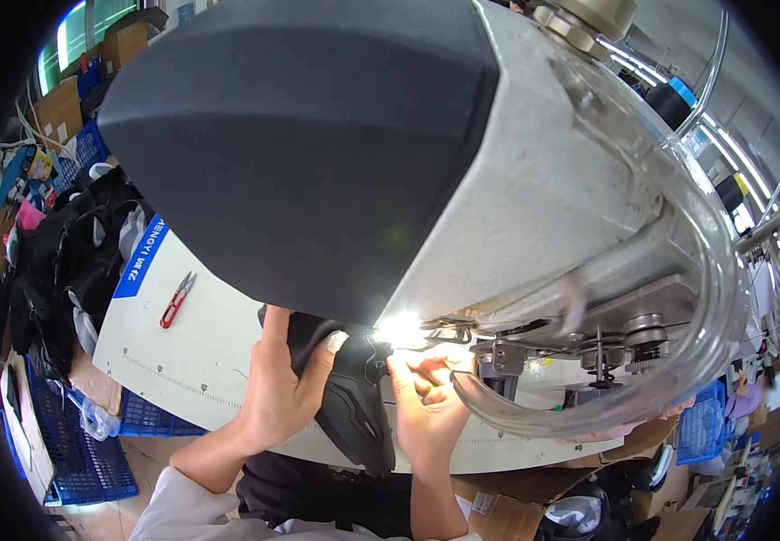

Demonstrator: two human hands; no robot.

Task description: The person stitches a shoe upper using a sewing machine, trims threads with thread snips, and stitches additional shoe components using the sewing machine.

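Matt black cloth shoe upper [354,406], perhaps synthetic, beneath smooth grey painted-metal sewing machine [543,189]

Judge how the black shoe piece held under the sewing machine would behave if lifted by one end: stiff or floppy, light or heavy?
The black piece probably flops: it bends over the table edge between the left hand and right hand. It looks thin, so likely light. Its moulded ribbed panel may be somewhat stiffer than the rest.

Red thread snips [177,299] on white table [201,352], blue crates [83,451], cardboard boxes [61,108]
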